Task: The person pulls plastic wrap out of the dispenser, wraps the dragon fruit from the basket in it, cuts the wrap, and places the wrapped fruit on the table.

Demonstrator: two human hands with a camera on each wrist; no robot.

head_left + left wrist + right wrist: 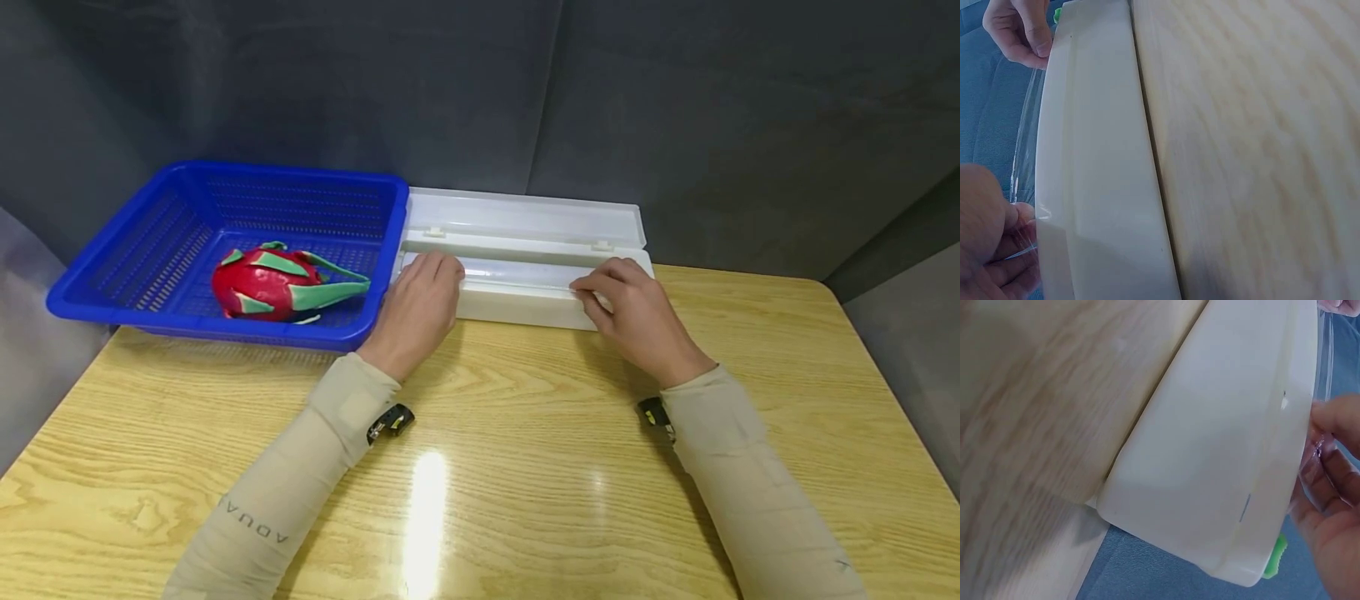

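Observation:
A long white cling film dispenser lies along the back of the table, its lid tipped back. Inside it is a roll of clear cling film. My left hand pinches the film near the dispenser's left end, and my right hand pinches it toward the right end. In the left wrist view a strip of film stretches between both hands along the front edge. Creased film shows between the right hand's thumb and fingers in the right wrist view.
Left of the dispenser stands a blue plastic basket with a red and green dragon fruit in it. A small green piece shows at the dispenser's end. Dark cloth hangs behind the wooden table.

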